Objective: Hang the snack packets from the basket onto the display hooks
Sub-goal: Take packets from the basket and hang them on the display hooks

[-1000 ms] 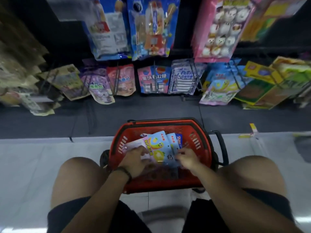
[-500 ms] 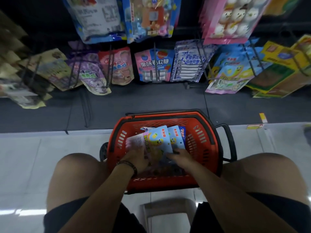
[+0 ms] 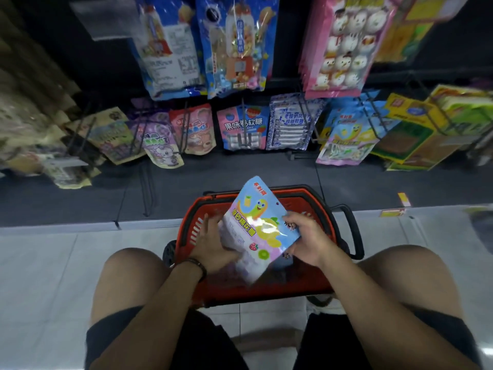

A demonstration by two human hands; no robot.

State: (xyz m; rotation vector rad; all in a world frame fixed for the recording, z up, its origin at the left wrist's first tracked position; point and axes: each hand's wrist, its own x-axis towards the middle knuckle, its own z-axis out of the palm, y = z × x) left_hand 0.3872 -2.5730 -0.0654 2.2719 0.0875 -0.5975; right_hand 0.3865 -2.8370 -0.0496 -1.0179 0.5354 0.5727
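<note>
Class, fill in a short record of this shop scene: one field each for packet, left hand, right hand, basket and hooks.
packet: blue and pink, held tilted above the basket
left hand: against the packet's left edge, fingers fairly straight
right hand: grips the packet's right edge
basket: red, on the floor between the knees
hooks: carry hanging packets; look-alike packets at the right

Pink-blue hanging packet (image 3: 244,126): "果味卷软糖". White-blue packet (image 3: 289,124) beside: "拉丝软糖". Lettering on held packet (image 3: 257,222) unclear.
</note>
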